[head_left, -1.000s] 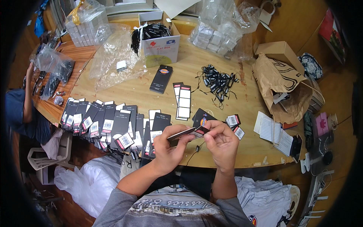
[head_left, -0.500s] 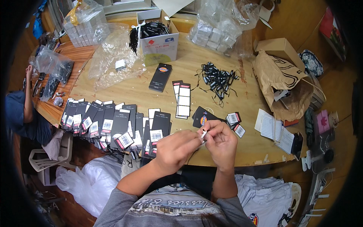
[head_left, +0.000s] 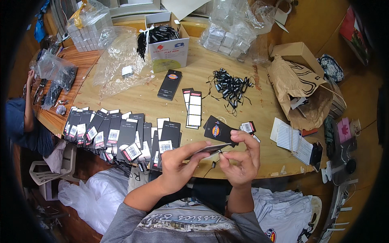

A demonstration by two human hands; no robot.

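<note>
In front of me, my left hand (head_left: pixel 178 164) holds dark hang tags (head_left: pixel 211 148) nearly edge-on between thumb and fingers. My right hand (head_left: pixel 241 162) has its thumb and a finger closed on a thin black tag string (head_left: pixel 213 164), which dangles below the cards. Its upper fingertips reach the cards' far corner. Just beyond lie more black hang tags (head_left: pixel 216 128) with an oval emblem, and small barcode tags (head_left: pixel 248 128) to their right. Strung black tags with white barcode labels (head_left: pixel 131 152) lie overlapped along the table's front left edge.
A heap of black tag strings (head_left: pixel 231 86) lies at mid-table. Nearer are a black card stack (head_left: pixel 169 85) and white label strips (head_left: pixel 195 108). A carton (head_left: pixel 170 56) of strings stands behind. A paper bag (head_left: pixel 289 89) sits right. Another person's arm (head_left: pixel 29 97) shows far left.
The hands have parted slightly from their close pinch. The cards in my left hand have turned edge-on into view, and the string now hangs below them.
</note>
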